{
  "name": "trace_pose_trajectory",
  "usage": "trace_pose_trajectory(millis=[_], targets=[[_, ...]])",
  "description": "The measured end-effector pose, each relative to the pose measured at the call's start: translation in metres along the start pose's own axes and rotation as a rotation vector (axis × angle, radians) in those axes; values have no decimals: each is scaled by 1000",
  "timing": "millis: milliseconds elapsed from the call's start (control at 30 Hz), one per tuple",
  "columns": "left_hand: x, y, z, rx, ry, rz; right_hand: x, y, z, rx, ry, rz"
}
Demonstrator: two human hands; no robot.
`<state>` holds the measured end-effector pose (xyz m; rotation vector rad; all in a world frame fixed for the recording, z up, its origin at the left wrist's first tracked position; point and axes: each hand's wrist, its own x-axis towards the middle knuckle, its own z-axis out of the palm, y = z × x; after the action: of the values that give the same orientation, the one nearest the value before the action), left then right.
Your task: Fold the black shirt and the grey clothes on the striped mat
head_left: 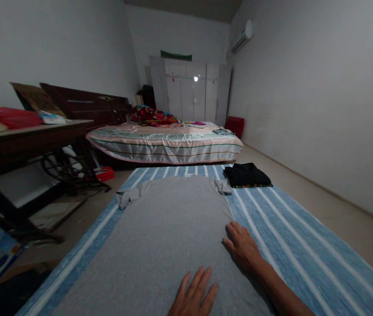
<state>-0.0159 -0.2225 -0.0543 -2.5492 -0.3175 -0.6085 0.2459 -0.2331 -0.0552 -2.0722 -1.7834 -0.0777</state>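
Observation:
A grey T-shirt [169, 228] lies spread flat on a blue and white striped sheet [291, 245] in front of me. My left hand [194, 294] rests flat on the shirt near its lower edge, fingers stretched out and apart. My right hand [242, 248] lies on the shirt's right edge, fingers extended and pressed down where the grey cloth meets the sheet. Neither hand holds anything.
A folded black garment [247, 174] lies at the sheet's far right corner. Beyond is a low bed [166, 142] with a striped cover and bright cloths. A dark table [24, 136] with things on it stands at the left, white wardrobes [189, 90] at the back.

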Motion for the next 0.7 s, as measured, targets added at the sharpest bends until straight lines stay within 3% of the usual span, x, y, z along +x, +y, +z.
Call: trace_pose_trajectory(millis=[300,433,600,700], targets=[[-15,6,22,-61,-37,-40,2,5,3,37,24,28],[-14,1,22,-213,-41,-86,0,7,4,64,82,19],[29,-33,8,-505,-134,-232,-2,8,8,85,199,-19],[78,-61,21,-611,-194,-343,-4,7,8,76,251,-21]])
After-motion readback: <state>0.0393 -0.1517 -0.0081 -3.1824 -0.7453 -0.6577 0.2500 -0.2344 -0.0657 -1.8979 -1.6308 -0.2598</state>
